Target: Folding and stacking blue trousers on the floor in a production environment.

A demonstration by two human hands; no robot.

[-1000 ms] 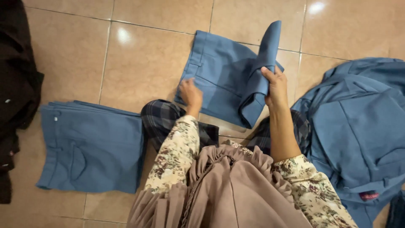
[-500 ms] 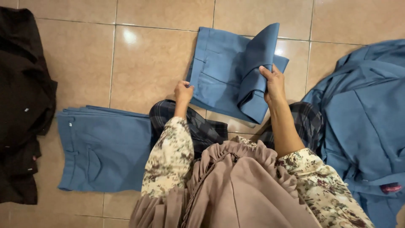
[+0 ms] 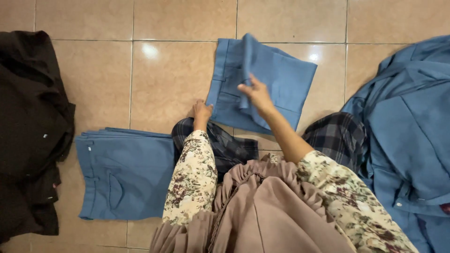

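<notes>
On beige floor tiles [image 3: 178,79], the right hand [image 3: 255,93] pinches blue cotton trousers' [image 3: 281,79] folded flap while the left hand [image 3: 201,111], flat-fingered, should pin its near edge for a square crease.

The floor [image 3: 173,70] is glossy beige tile with thin grey grout lines, 1 horizontal joint running across the upper part of the frame. A bright light glare [image 3: 149,50] sits in the upper left centre; a fainter one shows upper right.
</notes>
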